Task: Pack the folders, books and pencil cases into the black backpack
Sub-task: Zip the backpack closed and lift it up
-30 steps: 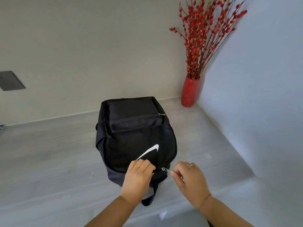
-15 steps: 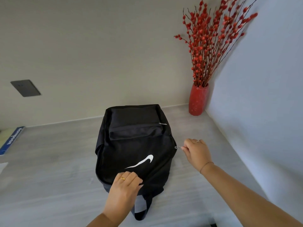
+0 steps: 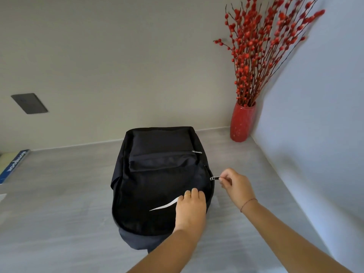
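Note:
The black backpack (image 3: 157,180) with a white swoosh lies flat on the grey table, its top toward me. My right hand (image 3: 235,185) pinches the metal zipper pull (image 3: 214,178) on the bag's right side. My left hand (image 3: 190,209) rests on the front panel beside the swoosh, fingers curled onto the fabric, a gold ring on one finger. A second zipper pull (image 3: 197,152) lies on the front pocket. At the far left edge a blue-spined book (image 3: 13,164) lies on the table.
A red vase (image 3: 242,123) with red berry branches stands in the back right corner. A wall runs along the right side. A dark switch plate (image 3: 29,103) sits on the back wall. The grey table (image 3: 59,203) spreads to the left of the bag.
My right hand has carried the zipper pull from the bag's near end up along its right side. My left hand shifted right across the front panel, next to the swoosh.

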The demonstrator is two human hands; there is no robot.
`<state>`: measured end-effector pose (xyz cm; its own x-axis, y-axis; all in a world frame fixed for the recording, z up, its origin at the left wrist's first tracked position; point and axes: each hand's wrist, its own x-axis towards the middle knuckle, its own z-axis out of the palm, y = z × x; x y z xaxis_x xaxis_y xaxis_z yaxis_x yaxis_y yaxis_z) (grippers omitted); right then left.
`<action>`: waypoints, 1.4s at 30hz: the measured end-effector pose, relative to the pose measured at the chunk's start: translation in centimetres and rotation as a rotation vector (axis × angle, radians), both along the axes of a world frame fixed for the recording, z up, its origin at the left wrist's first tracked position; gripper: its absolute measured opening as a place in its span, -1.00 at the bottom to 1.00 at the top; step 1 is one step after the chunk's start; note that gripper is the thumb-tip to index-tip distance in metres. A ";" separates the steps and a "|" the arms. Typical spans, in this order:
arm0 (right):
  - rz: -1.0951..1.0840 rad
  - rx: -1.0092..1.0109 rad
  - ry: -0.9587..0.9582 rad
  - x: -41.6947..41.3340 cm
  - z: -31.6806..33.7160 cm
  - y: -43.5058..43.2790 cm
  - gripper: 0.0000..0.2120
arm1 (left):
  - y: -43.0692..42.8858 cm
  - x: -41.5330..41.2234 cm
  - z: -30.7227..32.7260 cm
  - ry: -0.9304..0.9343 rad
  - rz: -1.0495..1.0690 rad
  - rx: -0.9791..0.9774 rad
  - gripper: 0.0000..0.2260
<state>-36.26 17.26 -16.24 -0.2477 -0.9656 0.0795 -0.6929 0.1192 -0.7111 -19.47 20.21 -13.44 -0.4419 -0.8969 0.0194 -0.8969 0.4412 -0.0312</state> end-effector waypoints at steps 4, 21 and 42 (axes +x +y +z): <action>0.050 0.061 -0.083 0.1 0.0 -1.2 -0.96 | 0.0 0.0 -1.7 0.067 -0.074 -0.060 -0.65; -0.118 0.130 0.049 0.9 -0.7 -7.0 -0.89 | -0.7 0.5 -3.1 0.246 -0.117 -0.111 -0.70; -0.173 0.514 -0.746 10.0 11.0 -3.1 -0.91 | -8.8 20.5 8.1 1.479 0.879 0.706 -0.88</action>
